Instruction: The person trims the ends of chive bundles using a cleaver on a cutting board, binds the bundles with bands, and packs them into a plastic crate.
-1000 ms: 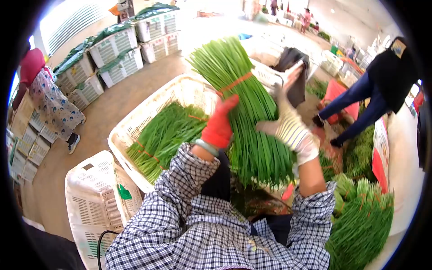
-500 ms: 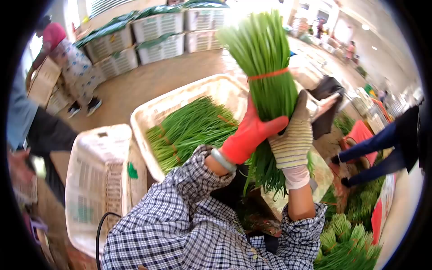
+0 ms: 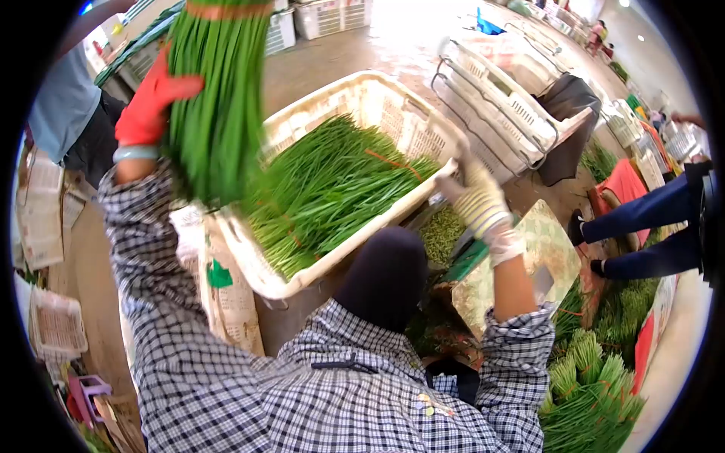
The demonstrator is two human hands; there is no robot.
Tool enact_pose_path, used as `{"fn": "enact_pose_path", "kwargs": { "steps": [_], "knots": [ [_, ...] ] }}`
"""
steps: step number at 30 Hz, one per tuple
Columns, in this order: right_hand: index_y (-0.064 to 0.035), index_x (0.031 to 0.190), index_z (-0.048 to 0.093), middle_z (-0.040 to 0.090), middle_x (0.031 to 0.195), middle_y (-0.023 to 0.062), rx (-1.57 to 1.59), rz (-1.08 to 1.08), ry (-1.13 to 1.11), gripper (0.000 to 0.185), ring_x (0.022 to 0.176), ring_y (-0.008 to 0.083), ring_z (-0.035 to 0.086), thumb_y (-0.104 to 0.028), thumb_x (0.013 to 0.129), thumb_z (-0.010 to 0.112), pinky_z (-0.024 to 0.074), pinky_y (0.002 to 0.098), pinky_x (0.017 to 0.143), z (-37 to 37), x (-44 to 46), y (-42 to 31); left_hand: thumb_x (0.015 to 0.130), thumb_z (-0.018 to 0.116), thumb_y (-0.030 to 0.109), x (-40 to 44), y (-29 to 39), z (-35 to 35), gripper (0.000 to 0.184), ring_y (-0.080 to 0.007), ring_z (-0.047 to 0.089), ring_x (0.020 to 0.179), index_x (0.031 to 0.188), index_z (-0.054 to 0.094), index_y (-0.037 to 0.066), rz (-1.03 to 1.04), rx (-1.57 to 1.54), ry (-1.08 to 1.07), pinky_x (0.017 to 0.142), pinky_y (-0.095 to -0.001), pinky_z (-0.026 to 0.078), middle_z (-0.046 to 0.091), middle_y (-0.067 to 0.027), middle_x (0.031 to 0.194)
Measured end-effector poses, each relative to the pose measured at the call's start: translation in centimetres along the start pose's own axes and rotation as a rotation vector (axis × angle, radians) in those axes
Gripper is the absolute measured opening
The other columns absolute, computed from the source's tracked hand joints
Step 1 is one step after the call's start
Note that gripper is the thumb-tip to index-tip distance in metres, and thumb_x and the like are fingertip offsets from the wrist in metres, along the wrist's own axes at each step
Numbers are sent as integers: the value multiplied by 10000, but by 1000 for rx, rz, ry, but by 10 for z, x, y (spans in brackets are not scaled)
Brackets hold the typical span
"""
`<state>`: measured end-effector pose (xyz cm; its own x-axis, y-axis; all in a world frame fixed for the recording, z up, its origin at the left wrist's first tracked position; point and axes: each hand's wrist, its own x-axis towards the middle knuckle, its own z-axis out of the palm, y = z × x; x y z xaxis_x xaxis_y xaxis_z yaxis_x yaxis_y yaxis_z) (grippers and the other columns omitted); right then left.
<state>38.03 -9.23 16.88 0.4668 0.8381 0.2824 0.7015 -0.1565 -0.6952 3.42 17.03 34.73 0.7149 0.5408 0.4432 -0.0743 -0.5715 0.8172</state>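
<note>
We're holding the bundle of chive-like greens (image 3: pixel 215 98) in the left hand (image 3: pixel 151 109) alone, the red glove clasping its side, the thumb lying across the front. Above that grip the orange band (image 3: pixel 229 10) is circling the stalks; below it the lower ends are hanging, blurring by the left side of the white crate (image 3: pixel 393 113), and we're not managing to tell whether they're touching it.

For a good one-handed hold, we're wanting that thumb pressing firmly without bruising the leaves, the wrist steadying the weight, and the stalks staying upright so none are slipping through the band. A smooth swing is probably serving us better than a jerk.

Right of the grip, more greens (image 3: pixel 340 181) are lying inside the crate. Farther right, the right hand (image 3: pixel 476 192), wearing a striped glove, is hovering near the rim, fingers spreading, nothing showing in them. Beyond it, stacked crates (image 3: pixel 498 106) are standing, and tied bundles (image 3: pixel 593 400) are sitting lower right.

And what a change from half a second ago! Both gloves were clasping the bundle then; now the right is parting from it, and the bundle is riding well over to our left.
</note>
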Motion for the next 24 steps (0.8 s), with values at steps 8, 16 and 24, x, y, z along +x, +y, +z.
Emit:
{"fn": "enact_pose_path", "kwargs": {
  "steps": [8, 16, 24],
  "knots": [
    [-52, 1412, 382, 402, 1424, 177, -569, -141, -187, 801, 1378, 352, 290, -562, 823, 569, 130, 503, 1159, 122, 5, 91, 620, 814, 133, 59, -151, 40, 866, -162, 516, 1139, 1387, 430, 7, -334, 238, -356, 1021, -304, 379, 570, -66, 1249],
    [-168, 1403, 441, 404, 1421, 107, -386, -163, -151, 742, 1377, 327, 264, -560, 791, 592, 68, 582, 1140, 137, 8, 109, 622, 840, 218, 82, -386, 266, 753, -226, 601, 1060, 1283, 534, 28, -575, -12, -409, 933, -362, 476, 643, -126, 1160],
    [-174, 1401, 454, 372, 1454, 89, -324, -148, -222, 716, 1391, 316, 223, -594, 827, 537, -10, 571, 1142, 134, 14, 114, 657, 835, 289, 62, -433, 318, 883, -225, 594, 1085, 1359, 419, -48, -500, 160, -562, 952, -331, 463, 612, -180, 1203]
  ]
}}
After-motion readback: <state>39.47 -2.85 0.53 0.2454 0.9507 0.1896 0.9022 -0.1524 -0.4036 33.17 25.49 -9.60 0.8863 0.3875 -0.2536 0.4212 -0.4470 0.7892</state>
